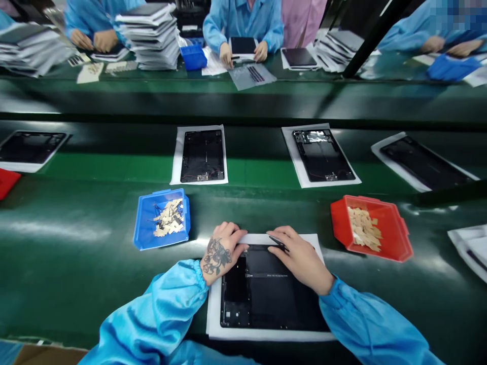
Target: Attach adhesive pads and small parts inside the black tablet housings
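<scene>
A black tablet back shell (270, 299) lies on a white sheet (213, 309) in front of me on the green bench. My left hand (221, 251), with a tattoo on its back, rests on the shell's far left corner, fingers curled and pressing the top edge. My right hand (299, 256) lies on the shell's far edge and pinches thin black tweezers (277, 242) pointing left toward the left hand. Both arms wear blue sleeves.
A blue bin (146, 223) of small tan and black parts sits to the left, a red bin (391, 228) of tan parts to the right. More black shells (202, 154) on white sheets lie along the belt behind. Other workers in blue sit across, by stacked trays (152, 35).
</scene>
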A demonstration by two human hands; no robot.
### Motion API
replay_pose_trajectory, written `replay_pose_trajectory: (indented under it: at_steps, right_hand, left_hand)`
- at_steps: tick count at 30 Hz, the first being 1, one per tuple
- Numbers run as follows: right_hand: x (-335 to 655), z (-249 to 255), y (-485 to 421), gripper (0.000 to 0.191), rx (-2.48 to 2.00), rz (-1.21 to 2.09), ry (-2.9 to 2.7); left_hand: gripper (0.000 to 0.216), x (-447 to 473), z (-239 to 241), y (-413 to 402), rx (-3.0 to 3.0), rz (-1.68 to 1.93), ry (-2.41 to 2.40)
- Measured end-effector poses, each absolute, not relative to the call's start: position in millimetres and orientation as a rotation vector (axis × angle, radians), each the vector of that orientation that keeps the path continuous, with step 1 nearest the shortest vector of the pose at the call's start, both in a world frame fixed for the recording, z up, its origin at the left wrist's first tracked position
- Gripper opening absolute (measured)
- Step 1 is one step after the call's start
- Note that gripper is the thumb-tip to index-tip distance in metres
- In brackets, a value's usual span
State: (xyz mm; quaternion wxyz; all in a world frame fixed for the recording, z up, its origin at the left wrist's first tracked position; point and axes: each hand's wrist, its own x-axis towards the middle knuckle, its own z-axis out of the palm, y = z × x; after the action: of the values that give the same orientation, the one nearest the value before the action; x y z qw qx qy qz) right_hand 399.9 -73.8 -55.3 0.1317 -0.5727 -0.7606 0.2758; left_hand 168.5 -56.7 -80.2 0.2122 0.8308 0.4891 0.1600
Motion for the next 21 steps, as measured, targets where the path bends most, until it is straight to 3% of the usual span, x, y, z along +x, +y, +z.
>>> replay_pose_trajectory:
  at_steps: [3, 7, 13, 21]
  right_hand:
    - [402, -62, -68, 0.032, -1.704, 0.689, -2.367]
    - [403, -65, -61, 0.015, -1.671, 0.604, -2.555]
    - [398, -51, -63, 0.012, -1.600, 0.293, -2.804]
    - [394, -25, -77, 0.021, -1.487, 0.068, -2.864]
  left_hand:
    - [0.020, 173, -80, -53, 2.340, 0.392, 1.353]
    - [0.020, 179, -79, -55, 2.409, 0.304, 1.382]
    - [0.014, 186, -68, -54, 2.469, 0.293, 1.320]
    - [0.017, 200, -47, -61, 2.460, 0.283, 1.117]
